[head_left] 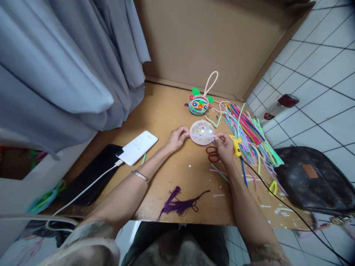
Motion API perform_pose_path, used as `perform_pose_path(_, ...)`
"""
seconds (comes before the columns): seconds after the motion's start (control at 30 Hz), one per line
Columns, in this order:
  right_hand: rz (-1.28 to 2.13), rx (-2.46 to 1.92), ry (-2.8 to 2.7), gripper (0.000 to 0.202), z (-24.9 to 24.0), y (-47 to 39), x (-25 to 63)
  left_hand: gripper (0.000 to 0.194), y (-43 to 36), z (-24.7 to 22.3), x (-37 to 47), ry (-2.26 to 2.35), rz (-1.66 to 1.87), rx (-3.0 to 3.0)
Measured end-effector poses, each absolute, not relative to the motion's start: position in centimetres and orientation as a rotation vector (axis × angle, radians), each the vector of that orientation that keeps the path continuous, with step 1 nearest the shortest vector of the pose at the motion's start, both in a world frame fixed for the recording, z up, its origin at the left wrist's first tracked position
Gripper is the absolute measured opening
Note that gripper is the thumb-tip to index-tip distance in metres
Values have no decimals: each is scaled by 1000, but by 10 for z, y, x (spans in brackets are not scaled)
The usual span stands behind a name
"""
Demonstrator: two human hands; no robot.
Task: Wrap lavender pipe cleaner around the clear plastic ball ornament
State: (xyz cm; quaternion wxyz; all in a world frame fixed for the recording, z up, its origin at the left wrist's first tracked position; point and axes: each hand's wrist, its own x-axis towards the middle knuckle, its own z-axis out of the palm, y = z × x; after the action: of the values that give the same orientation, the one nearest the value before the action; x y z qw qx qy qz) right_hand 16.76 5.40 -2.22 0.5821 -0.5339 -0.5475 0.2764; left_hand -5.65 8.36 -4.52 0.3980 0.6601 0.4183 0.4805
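At our far left a grey curtain (91, 74) hangs down beside the wooden table (166, 107). Next to it lies a black flat slab (94, 170), and a white device (140, 147) overlaps its upper end, with a white cable (118, 163) plugged in. Our left hand (178, 139), a silvery bangle (140, 176) on its wrist, pinches one end of a pale lilac strip (202, 135) between thumb and fingers. Purple tassels (180, 205) lie near the table's front edge. Farther back sits a decorated ball (199, 106) with green ears and a cream loop. In front of that, between our hands, rests a clear rounded shell (202, 127) flecked with colour, the strip running across its near side. Just beyond are red scissor handles (213, 152), then our right hand (224, 146), its fingertips pressed together on the strip's other end. A yellow tool (236, 145) lies beside that hand, partly hidden by it. Further right we have a heap of coloured fuzzy stems (249, 129), a small yellow loop (275, 187) and a dark patterned bag (313, 184).
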Motion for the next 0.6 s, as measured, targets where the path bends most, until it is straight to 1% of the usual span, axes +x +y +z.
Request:
perform_pose_path(0.33,695,-1258,-1257,27,-25,55,170,17,77,-35,-57,1088,1194,1654)
perform_pose_path(0.6,655,-1253,-1274,24,-21,52,167,15,76,-33,-57,1083,1222,1645)
